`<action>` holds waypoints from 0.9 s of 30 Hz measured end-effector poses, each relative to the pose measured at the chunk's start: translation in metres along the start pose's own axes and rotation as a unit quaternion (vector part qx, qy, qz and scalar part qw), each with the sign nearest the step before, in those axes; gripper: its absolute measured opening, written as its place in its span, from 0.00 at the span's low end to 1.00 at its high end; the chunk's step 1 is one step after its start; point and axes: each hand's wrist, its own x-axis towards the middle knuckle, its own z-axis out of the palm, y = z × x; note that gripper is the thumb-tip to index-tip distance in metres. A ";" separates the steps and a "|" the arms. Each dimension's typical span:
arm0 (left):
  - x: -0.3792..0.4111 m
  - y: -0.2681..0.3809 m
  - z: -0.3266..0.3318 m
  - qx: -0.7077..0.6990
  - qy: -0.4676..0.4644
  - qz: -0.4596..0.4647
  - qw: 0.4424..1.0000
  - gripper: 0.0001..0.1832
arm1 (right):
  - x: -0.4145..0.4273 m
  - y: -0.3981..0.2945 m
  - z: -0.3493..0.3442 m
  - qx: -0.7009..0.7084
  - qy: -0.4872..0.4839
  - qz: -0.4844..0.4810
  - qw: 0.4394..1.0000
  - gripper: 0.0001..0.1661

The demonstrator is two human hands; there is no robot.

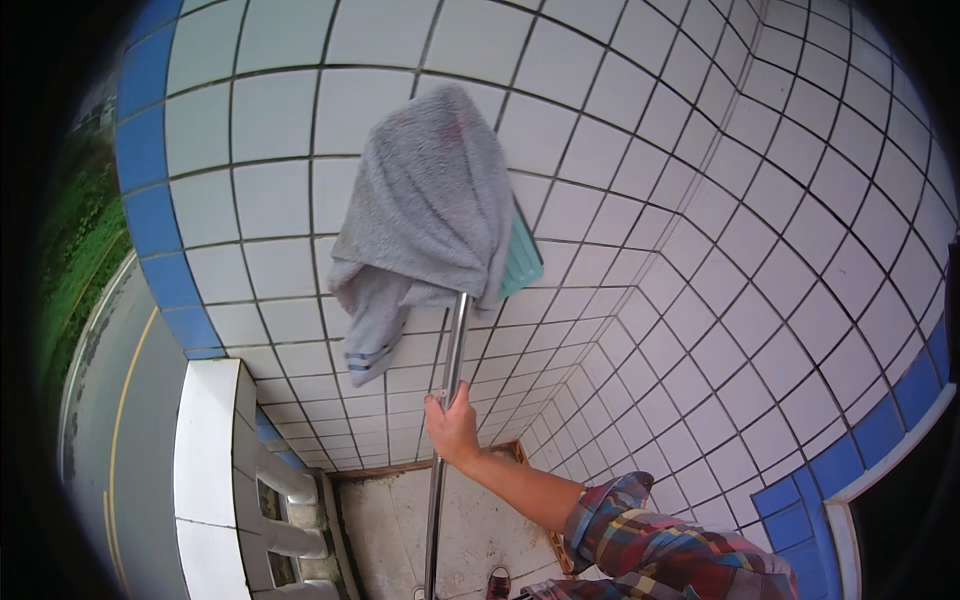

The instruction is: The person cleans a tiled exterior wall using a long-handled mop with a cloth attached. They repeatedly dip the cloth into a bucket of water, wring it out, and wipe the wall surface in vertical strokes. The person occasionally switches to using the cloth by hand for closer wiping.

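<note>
My right hand (454,427) grips the shiny metal pole (456,341) of a flat mop, below its head. A grey terry towel (427,202) is draped over the mop head, up against the white tiled wall (277,199). One ribbed teal corner of the mop head (523,259) sticks out from under the towel on the right; the rest is hidden. A loose end of the towel with dark stripes (367,358) hangs down at the lower left. The pole runs down out of the picture at the bottom. My left hand is out of view.
Tiled walls meet in a corner (656,251) to the right. At left stands a white-topped balustrade (206,465) with rounded balusters (289,480), and beyond it lies a road (142,420). A shoe (498,583) shows on the stained floor (386,517). Blue tiles edge an opening at lower right.
</note>
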 end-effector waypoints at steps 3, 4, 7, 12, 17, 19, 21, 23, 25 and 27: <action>-0.034 0.018 0.014 -0.116 0.029 -0.069 0.990 0.07 | 0.009 -0.015 -0.019 -0.031 -0.046 -0.016 0.998 0.17; -0.028 0.028 0.016 -0.061 0.000 -0.056 0.997 0.06 | 0.013 -0.016 -0.032 -0.047 -0.056 -0.018 0.997 0.18; -0.001 0.064 0.030 0.085 -0.084 -0.011 0.993 0.04 | 0.072 -0.034 -0.094 -0.135 0.067 -0.084 0.985 0.19; 0.035 0.194 0.061 0.140 -0.148 0.061 0.977 0.18 | 0.130 -0.088 -0.201 -0.109 0.129 -0.024 0.985 0.16; 0.036 0.263 0.126 0.156 -0.409 0.134 0.889 0.18 | 0.111 -0.182 -0.249 -0.230 0.198 -0.167 0.938 0.20; 0.032 0.296 0.154 0.156 -0.488 0.167 0.842 0.17 | 0.120 -0.198 -0.279 -0.268 0.197 -0.205 0.920 0.22; 0.035 0.311 0.183 0.144 -0.497 0.182 0.836 0.16 | 0.129 -0.199 -0.314 -0.315 0.207 -0.225 0.899 0.23; 0.027 0.326 0.198 0.137 -0.493 0.171 0.842 0.15 | 0.126 -0.205 -0.331 -0.358 0.236 -0.195 0.882 0.24; 0.020 0.328 0.201 0.178 -0.499 0.182 0.828 0.16 | 0.117 -0.197 -0.336 -0.354 0.259 -0.156 0.885 0.24; 0.019 0.325 0.192 0.191 -0.548 0.142 0.802 0.19 | 0.119 -0.176 -0.337 -0.303 0.262 -0.138 0.906 0.24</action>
